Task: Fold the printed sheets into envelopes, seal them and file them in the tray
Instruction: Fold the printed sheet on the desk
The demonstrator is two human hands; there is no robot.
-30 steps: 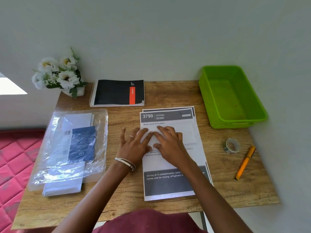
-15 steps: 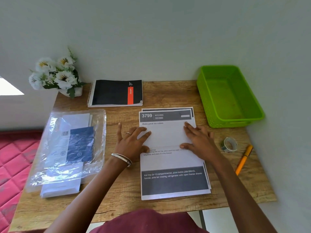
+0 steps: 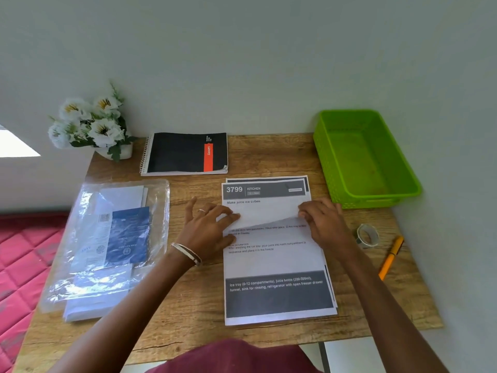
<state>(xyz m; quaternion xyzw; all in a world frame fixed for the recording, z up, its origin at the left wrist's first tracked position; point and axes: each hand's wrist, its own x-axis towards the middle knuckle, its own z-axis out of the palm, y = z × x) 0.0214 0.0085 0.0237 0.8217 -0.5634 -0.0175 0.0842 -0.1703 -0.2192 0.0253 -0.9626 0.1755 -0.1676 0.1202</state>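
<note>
At centre frame the top printed sheet (image 3: 271,254) lies on the worktop (image 3: 193,300). The left hand (image 3: 208,232) presses it flat with straight fingers; the right hand (image 3: 324,224) pinches the folded flap's edge. Best to align the edges squarely, then crease outward from the middle.

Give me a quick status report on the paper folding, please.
Left hand flat, pressing the top printed sheet. Right hand pinching a folded white piece at its right edge. Green tray empty. Nothing in the way.
</note>
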